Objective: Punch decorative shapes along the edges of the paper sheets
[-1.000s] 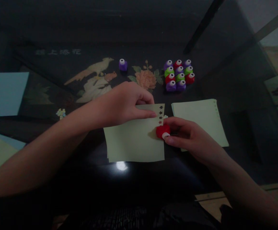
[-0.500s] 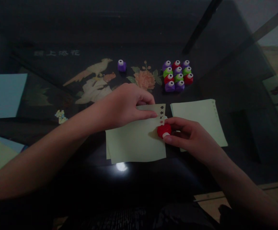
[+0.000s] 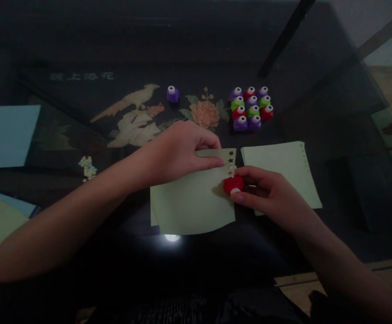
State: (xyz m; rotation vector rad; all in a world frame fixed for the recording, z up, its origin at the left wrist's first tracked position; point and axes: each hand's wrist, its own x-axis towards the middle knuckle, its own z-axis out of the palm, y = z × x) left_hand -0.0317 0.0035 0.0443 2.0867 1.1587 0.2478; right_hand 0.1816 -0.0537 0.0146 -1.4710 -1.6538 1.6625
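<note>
**Head view: red punch seated on the right edge of a pale green sheet**

Head camera is looking down at a dark glass table (image 3: 81, 252) where two bare hands are meeting over a pale green sheet (image 3: 189, 202). The left hand (image 3: 179, 150) is pressing flat on the sheet's upper part, fingers closed down on the paper and the forefinger pointing right toward a short column of punched shapes (image 3: 230, 164) running down the right edge. The right hand (image 3: 266, 193) is wrapping thumb and fingers around a small red punch (image 3: 233, 184), which is sitting on that same edge, just below the last cut-out and touching the paper. The row of holes is lying along the edge, top to bottom in the picture, so the unpunched stretch is lying toward the person from the punch (the right hand is plainly the nearer one).

Just right of the hands, a second green sheet (image 3: 284, 171) is lying flat. Farther back, a cluster of punches (image 3: 250, 108) in purple, green and red is standing together, with a lone purple punch (image 3: 172, 93) well apart to its left. A blue sheet (image 3: 6, 135) is lying at the far left.
</note>
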